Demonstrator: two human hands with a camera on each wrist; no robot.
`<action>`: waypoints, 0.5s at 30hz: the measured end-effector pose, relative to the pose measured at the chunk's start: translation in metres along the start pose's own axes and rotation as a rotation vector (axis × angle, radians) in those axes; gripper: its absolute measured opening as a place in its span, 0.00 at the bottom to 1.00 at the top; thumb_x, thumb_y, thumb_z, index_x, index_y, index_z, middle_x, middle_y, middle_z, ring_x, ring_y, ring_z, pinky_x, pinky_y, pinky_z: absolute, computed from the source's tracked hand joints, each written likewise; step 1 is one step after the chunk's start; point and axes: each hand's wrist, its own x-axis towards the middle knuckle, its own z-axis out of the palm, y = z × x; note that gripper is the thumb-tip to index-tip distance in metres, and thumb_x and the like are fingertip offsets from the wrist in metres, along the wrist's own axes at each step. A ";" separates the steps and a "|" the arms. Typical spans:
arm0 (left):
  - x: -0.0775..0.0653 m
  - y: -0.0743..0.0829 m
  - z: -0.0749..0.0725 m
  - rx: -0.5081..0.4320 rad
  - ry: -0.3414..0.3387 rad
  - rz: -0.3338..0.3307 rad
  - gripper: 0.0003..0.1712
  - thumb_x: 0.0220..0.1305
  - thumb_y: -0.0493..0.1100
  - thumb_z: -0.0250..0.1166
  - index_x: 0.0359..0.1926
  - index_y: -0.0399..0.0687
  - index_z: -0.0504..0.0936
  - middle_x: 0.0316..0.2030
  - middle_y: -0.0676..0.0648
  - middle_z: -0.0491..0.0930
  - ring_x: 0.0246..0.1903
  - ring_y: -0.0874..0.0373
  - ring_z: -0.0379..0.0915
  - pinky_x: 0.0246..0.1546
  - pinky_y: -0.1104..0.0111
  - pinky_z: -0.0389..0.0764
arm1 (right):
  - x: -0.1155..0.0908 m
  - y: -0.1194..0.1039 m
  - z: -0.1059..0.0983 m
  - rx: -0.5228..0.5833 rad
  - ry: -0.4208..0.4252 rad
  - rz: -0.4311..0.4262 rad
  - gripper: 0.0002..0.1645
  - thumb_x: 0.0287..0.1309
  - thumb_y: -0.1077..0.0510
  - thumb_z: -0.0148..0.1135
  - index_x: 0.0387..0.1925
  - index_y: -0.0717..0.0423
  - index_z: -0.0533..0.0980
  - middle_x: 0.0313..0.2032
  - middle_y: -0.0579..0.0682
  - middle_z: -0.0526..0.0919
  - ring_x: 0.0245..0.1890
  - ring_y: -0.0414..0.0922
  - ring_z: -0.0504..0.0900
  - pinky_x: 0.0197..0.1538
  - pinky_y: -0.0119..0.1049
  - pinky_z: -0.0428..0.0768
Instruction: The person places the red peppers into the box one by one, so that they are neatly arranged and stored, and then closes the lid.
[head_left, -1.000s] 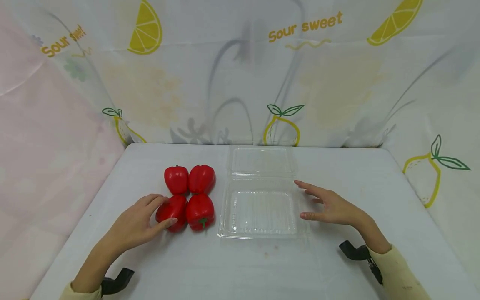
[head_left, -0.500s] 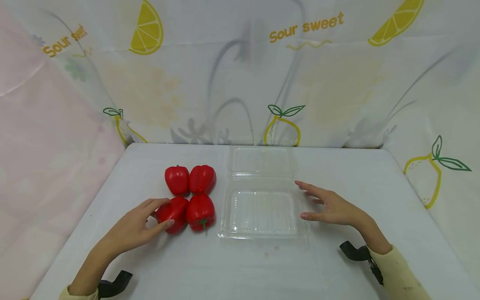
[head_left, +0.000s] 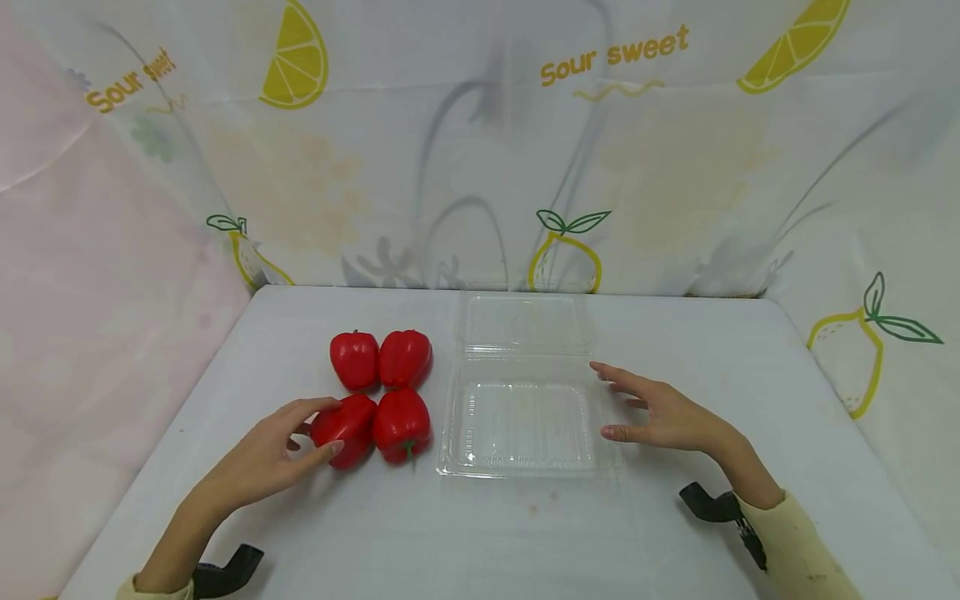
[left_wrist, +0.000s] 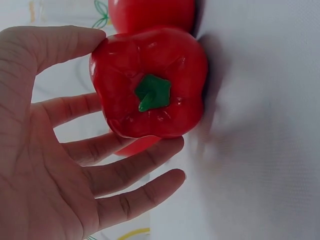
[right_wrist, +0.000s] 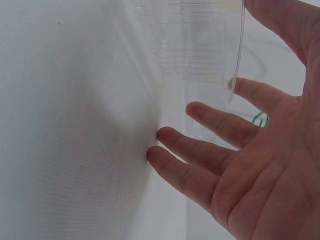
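My left hand (head_left: 262, 458) holds the front-left red bell pepper (head_left: 345, 431) between thumb and fingers. In the left wrist view the thumb touches one edge of this bell pepper (left_wrist: 150, 85), and its green stem faces the camera; parts of the fingers are hidden behind it. Beside it are a front-right pepper (head_left: 402, 423), a back-left pepper (head_left: 355, 360) and a back-right pepper (head_left: 406, 358). A clear hinged plastic container (head_left: 523, 425) lies with its lid (head_left: 525, 321) folded back. At its right rim is my right hand (head_left: 660, 412), fingers spread and relaxed, very near or touching the rim (right_wrist: 239, 60).
Everything stands on a white-covered table (head_left: 480, 542). Behind it hangs a lemon-printed cloth (head_left: 450, 167), with a pinkish cloth (head_left: 97, 333) at the left. A black wrist mount (head_left: 228, 571) sits under the left forearm, another black mount (head_left: 712, 502) by the right.
The front-left bell pepper has shifted slightly toward me with the left hand, whose thumb has drawn back a little toward the left. The right hand and the container have stayed in place.
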 end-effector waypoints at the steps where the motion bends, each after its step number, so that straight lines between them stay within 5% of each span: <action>1: 0.000 0.000 0.000 -0.006 0.001 -0.001 0.34 0.59 0.55 0.70 0.62 0.47 0.73 0.55 0.46 0.76 0.43 0.55 0.75 0.35 0.61 0.81 | 0.000 0.000 0.000 0.001 -0.001 0.001 0.52 0.56 0.43 0.71 0.75 0.51 0.55 0.69 0.60 0.65 0.65 0.60 0.69 0.59 0.58 0.73; 15: -0.001 0.000 -0.020 -0.009 0.063 0.030 0.35 0.55 0.51 0.74 0.62 0.47 0.73 0.54 0.45 0.77 0.44 0.51 0.76 0.32 0.65 0.83 | 0.000 0.002 0.000 -0.008 0.003 -0.008 0.53 0.56 0.42 0.71 0.76 0.52 0.55 0.69 0.60 0.65 0.64 0.60 0.70 0.59 0.57 0.73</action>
